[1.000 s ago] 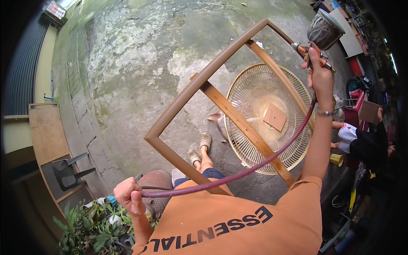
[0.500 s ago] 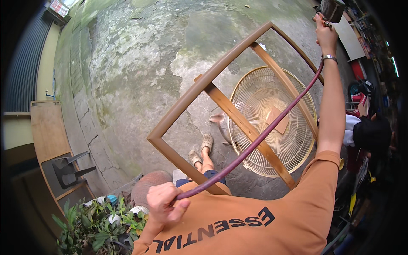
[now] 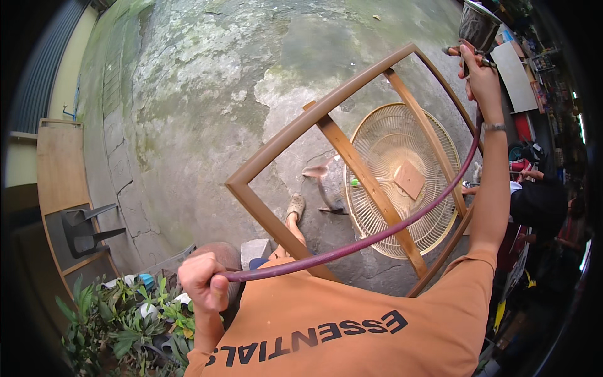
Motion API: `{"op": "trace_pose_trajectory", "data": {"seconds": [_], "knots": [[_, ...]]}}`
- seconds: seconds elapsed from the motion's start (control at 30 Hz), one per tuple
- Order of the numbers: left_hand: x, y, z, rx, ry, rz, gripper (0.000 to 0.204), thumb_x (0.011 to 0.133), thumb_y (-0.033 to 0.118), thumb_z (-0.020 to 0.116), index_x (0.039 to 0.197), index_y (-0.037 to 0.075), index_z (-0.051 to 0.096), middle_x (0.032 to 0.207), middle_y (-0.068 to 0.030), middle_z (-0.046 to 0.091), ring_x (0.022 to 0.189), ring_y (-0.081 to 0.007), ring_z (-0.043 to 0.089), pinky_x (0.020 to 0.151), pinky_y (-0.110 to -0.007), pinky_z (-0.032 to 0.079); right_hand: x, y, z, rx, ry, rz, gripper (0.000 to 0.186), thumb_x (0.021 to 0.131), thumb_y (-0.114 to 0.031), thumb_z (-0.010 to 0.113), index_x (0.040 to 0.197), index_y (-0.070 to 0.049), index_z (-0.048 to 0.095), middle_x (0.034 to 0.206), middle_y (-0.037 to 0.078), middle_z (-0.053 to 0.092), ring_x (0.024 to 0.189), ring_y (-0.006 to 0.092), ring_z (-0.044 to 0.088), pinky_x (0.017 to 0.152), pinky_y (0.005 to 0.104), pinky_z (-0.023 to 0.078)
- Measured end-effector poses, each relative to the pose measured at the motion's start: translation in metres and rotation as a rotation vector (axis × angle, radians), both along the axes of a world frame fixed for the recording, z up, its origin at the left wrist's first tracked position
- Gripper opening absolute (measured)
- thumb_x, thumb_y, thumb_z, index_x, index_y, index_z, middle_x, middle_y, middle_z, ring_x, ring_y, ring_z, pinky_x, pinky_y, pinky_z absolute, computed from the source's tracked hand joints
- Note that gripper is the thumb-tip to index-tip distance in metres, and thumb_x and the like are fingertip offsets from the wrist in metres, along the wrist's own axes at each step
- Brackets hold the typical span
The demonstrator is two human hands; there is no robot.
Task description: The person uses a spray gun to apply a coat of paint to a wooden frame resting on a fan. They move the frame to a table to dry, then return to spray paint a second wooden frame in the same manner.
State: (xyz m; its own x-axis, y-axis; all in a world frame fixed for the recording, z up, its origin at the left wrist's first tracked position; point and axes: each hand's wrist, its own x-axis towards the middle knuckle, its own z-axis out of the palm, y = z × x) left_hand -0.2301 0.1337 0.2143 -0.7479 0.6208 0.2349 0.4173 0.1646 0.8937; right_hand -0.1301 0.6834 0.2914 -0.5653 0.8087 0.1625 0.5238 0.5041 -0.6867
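A spray gun (image 3: 470,55) is up at the upper right, out past the far right corner of the wooden frame; it has metal fittings and a dark, stained, rounded cup (image 3: 478,28) with a paler rim. A purple rubbery hose (image 3: 383,234), smooth and round, sags in a long curve from near the gun down to the lower left, crossing in front of the frame (image 3: 276,146). The frame is four-sided, its outer rails an even brown and one long rail gently bowed, with two flat crosspieces (image 3: 367,174) of yellowish wood showing darker marks. The right hand (image 3: 482,83) is wrapped about the gun's handle, fingers curled in and partly hidden, so whether the trigger is pressed I cannot tell. The left hand (image 3: 204,281) makes a closed fist around the hose, the thumb bent beside it. Behind the crosspieces sits a round, cream fan cover (image 3: 434,221) of fine spreading wires, with a square wooden piece (image 3: 409,180) at its middle. Around these lies rough, cracked concrete (image 3: 207,125), blotched grey and mossy green, with leafy plants (image 3: 125,320) at the lower left.
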Motion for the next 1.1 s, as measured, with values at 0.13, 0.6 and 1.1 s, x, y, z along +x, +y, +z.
{"op": "trace_pose_trajectory", "data": {"seconds": [0.13, 0.6, 1.1], "knots": [[-0.019, -0.035, -0.004, 0.109, 0.026, 0.114, 0.063, 0.094, 0.049, 0.049, 0.051, 0.004, 0.039, 0.046, -0.0019, 0.031, 0.040, -0.0139, 0.030, 0.043, -0.031, 0.018, 0.008, -0.087, 0.022, -0.205, -0.011, 0.095, 0.041, 0.096, -0.042, 0.053, 0.096, -0.005, 0.071, 0.063, 0.000, 0.057, 0.032, 0.0051, 0.038, 0.030, 0.0201, 0.025], [-0.035, -0.086, 0.001, 0.308, 0.079, 0.136, 0.061, 0.095, 0.040, 0.051, 0.047, 0.004, 0.039, 0.043, 0.0004, 0.030, 0.039, -0.0110, 0.027, 0.043, -0.029, 0.014, 0.060, -0.283, 0.031, -0.494, 0.036, 0.754, 0.031, 0.087, -0.026, 0.070, 0.103, 0.001, 0.069, 0.083, 0.007, 0.070, 0.059, 0.0056, 0.053, 0.053, 0.0230, 0.042], [-0.001, -0.052, 0.017, 0.093, 0.100, -0.016, 0.057, 0.090, 0.044, 0.058, 0.052, 0.004, 0.046, 0.046, -0.0013, 0.033, 0.040, -0.0136, 0.032, 0.043, -0.030, 0.018, 0.102, -0.138, -0.053, -0.215, 0.125, -0.048, 0.036, 0.096, -0.036, 0.058, 0.098, -0.003, 0.071, 0.063, 0.000, 0.057, 0.035, 0.0038, 0.042, 0.032, 0.0207, 0.027]]}}
